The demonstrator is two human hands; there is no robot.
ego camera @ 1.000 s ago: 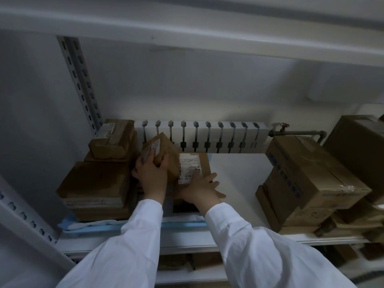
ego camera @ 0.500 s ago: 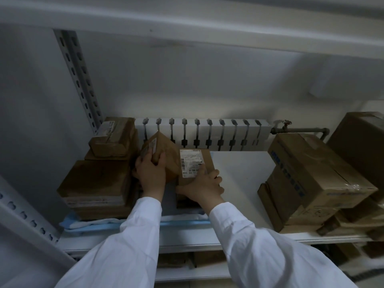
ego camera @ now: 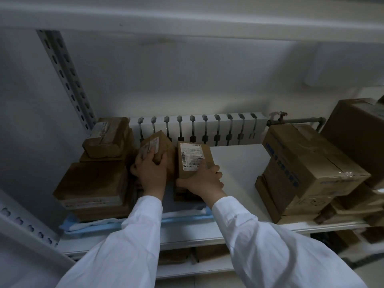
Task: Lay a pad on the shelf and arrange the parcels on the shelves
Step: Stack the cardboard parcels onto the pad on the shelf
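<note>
While both hands work over the shelf point(ego camera: 234, 163) | left hand point(ego camera: 150, 171) grips small tilted parcel point(ego camera: 161, 145) | right hand point(ego camera: 202, 180) clasps labelled parcel point(ego camera: 194, 159) just beside it | blue pad point(ego camera: 182, 215) lies beneath both hands | stacked parcels point(ego camera: 95, 179) left of left hand | large boxes point(ego camera: 307, 163) well right of right hand

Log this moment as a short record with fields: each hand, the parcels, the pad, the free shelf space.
left hand: gripping a small tilted parcel
right hand: holding the near end of a labelled parcel
left stack: several brown parcels piled at the shelf's left end
pad: blue, lying under the left stack and both held parcels
free shelf space: bare white surface right of the hands
right boxes: larger cartons, leaning
</note>
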